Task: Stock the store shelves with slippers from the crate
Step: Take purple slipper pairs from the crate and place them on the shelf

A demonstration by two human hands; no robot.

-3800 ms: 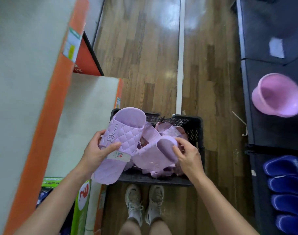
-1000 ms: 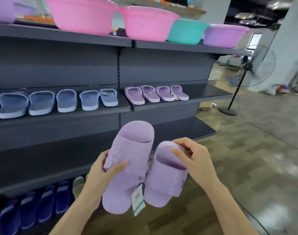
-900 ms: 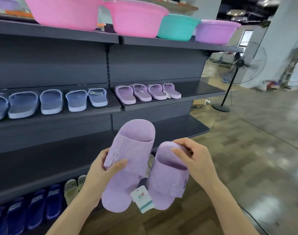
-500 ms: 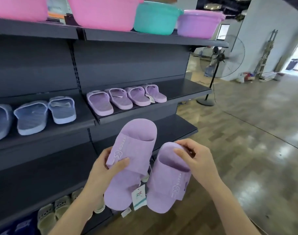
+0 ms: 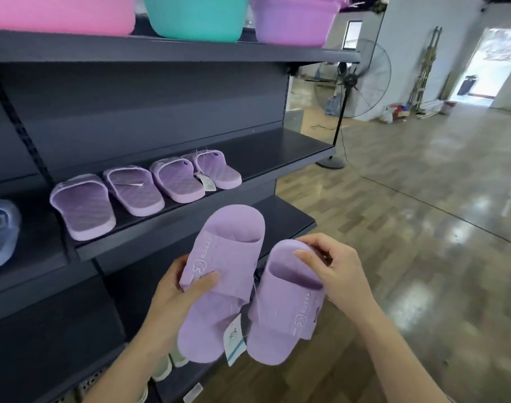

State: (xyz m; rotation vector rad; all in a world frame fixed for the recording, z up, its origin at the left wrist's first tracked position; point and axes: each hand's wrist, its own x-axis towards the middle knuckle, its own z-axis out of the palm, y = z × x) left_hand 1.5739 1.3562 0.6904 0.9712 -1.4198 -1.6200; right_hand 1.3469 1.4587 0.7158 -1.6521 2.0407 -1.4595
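Partway through, judging by the shelving. Set out on the left part of the dark metal middle shelf (image 5: pixel 280 158): four quilted lilac slide slippers (image 5: pixel 145 193) in a row, with bare room to their right.

Not yet placed, held near and below that row:
- smooth lilac foam slipper (image 5: pixel 219 289), gripped by left hand (image 5: pixel 175 298), thumb curled over the strap, fingers underneath
- matching lilac foam slipper (image 5: pixel 286 312), pinched at its far end by right hand (image 5: pixel 338 269), fingers bent round the rim

White paper tag (image 5: pixel 234 341) dangling between the two. Left to do: setting both down. Crate out of view, so remaining stock impossible to tell.

The shelf (image 5: pixel 277 154) lies bare right of four lilac slippers (image 5: pixel 138 191).
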